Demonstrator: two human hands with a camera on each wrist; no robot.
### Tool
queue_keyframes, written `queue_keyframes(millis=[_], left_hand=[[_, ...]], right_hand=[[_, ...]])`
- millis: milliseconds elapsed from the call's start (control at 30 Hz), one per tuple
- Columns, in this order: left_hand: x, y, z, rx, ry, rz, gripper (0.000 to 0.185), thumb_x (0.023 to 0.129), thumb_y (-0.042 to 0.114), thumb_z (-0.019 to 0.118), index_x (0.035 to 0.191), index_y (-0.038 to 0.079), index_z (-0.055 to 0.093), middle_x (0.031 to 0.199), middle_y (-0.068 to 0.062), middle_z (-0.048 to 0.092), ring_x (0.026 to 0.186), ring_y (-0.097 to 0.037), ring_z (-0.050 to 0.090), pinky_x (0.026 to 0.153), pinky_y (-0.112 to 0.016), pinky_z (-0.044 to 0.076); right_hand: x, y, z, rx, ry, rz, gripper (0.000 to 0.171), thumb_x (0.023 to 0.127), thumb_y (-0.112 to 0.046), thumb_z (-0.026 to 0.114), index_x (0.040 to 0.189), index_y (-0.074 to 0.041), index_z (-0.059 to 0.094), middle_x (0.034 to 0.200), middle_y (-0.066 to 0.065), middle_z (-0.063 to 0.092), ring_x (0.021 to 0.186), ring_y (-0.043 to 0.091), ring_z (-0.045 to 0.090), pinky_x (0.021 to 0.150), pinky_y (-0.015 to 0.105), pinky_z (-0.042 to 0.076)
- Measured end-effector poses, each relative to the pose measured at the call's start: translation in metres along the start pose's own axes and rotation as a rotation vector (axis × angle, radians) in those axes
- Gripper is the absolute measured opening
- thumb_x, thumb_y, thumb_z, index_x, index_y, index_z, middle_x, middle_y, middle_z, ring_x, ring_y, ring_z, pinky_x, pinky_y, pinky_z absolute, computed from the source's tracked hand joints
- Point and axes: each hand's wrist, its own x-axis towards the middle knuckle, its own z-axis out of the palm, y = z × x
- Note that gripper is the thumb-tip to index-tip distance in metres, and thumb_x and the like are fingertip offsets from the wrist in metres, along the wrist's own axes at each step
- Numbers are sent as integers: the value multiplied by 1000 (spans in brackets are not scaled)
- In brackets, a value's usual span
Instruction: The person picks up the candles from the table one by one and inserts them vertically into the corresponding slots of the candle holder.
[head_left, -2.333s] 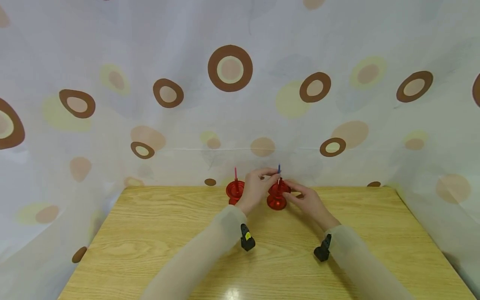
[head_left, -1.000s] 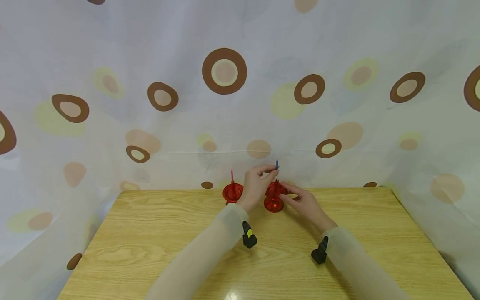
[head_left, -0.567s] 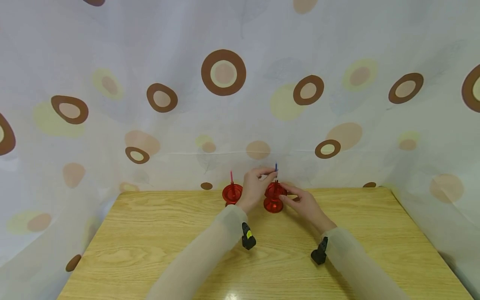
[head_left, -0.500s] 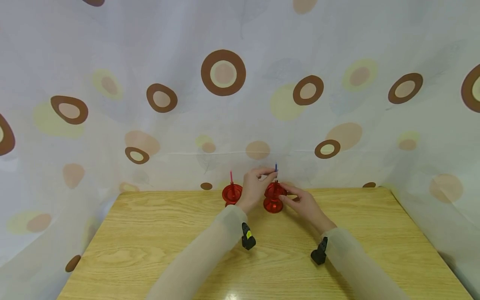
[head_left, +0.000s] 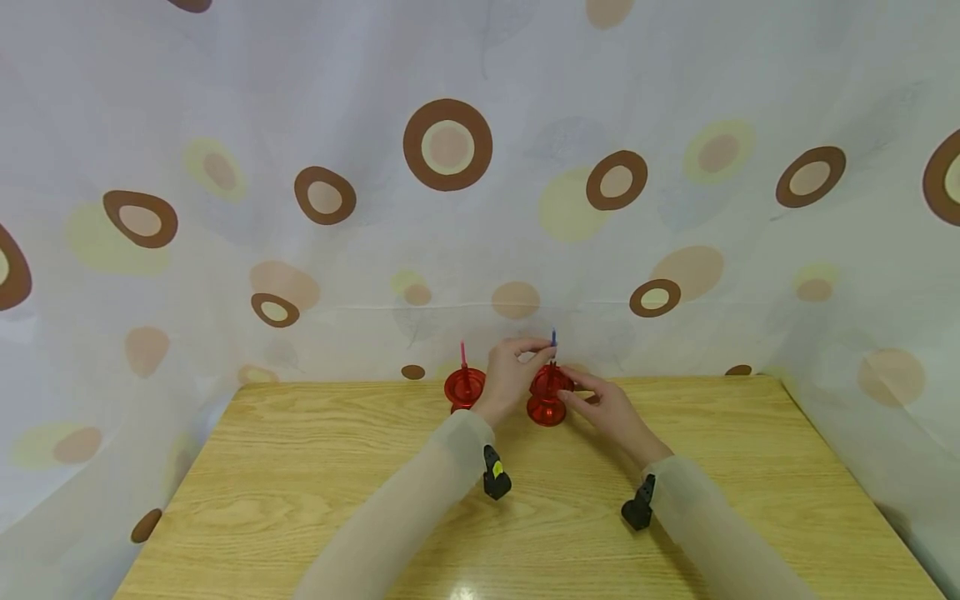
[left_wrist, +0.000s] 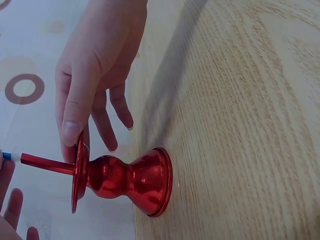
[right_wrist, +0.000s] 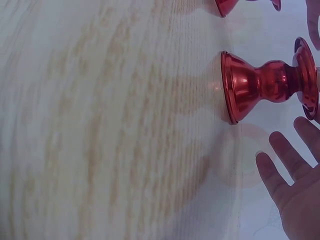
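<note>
My left hand (head_left: 507, 379) pinches a thin blue candle (head_left: 553, 337) between thumb and fingertips, upright above the right-hand red candle holder (head_left: 546, 410). In the left wrist view, the white lower end of the candle (left_wrist: 15, 157) is right at the top of the holder's slim red socket tube (left_wrist: 47, 164). My right hand (head_left: 617, 413) pinches the rim of the holder's dish (left_wrist: 80, 172) between thumb and fingers; its other fingers (right_wrist: 272, 175) are spread beside the holder. The holder stands upright on its round, flared foot (left_wrist: 155, 182).
To the left stands a matching red candle holder (head_left: 465, 387) with a pink candle (head_left: 462, 354) upright in it, partly hidden by my left hand. Both stand near the back edge of the wooden table (head_left: 315, 467). A patterned curtain (head_left: 360, 250) hangs behind and at the sides.
The blue candle rose off the socket with my left hand around one second ago, and has since come down slightly toward it. My right hand stays at the dish rim.
</note>
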Motion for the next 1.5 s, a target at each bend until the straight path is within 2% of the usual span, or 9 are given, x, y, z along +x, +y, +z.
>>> queue_keyframes(millis=[200,400,567,800,1000,1233,1500], left_hand=[[0,-2,1,9,-5,8,23,100,19,72,116,5,80,113,-1,77,112,-17,65,96,-31,56],[0,-2,1,21,-10,-1,23,101,18,72,117,5,80,115,-2,77,114,-17,65,97,-30,56],[0,-3,1,30,-12,-15,23,101,19,71,117,5,80,116,-3,77,116,-19,65,101,-35,55],[0,-4,0,50,-17,-2,21,101,18,72,116,7,81,116,-3,77,118,-21,66,104,-39,53],[1,-3,-1,78,-32,0,21,101,18,71,116,8,81,116,-4,77,117,-21,66,104,-36,53],[2,1,-1,125,-31,45,20,101,16,71,115,6,81,114,-6,77,112,-21,66,99,-30,55],[0,4,-1,135,-28,51,20,101,15,71,115,5,81,116,-7,77,114,-23,66,100,-33,55]], right_hand=[[-1,-1,0,6,1,9,50,105,-23,66,151,-6,55,153,18,54,134,40,56,95,49,58],[-1,0,1,-4,7,-1,49,105,-23,65,150,-5,56,151,19,56,130,40,60,93,48,59],[0,0,1,3,3,0,50,104,-21,67,150,-5,56,149,19,57,128,41,61,94,50,58],[-1,-1,2,12,7,-9,48,104,-19,67,149,-5,57,148,19,58,128,40,61,92,50,59],[-1,-2,2,17,7,-12,48,103,-18,67,149,-4,57,149,20,57,131,41,58,93,51,59],[0,-1,2,16,4,-19,48,104,-18,67,149,-5,57,149,20,57,131,41,58,92,48,58],[0,0,3,17,2,-21,48,105,-18,66,149,-4,57,150,20,57,129,41,60,92,46,58]])
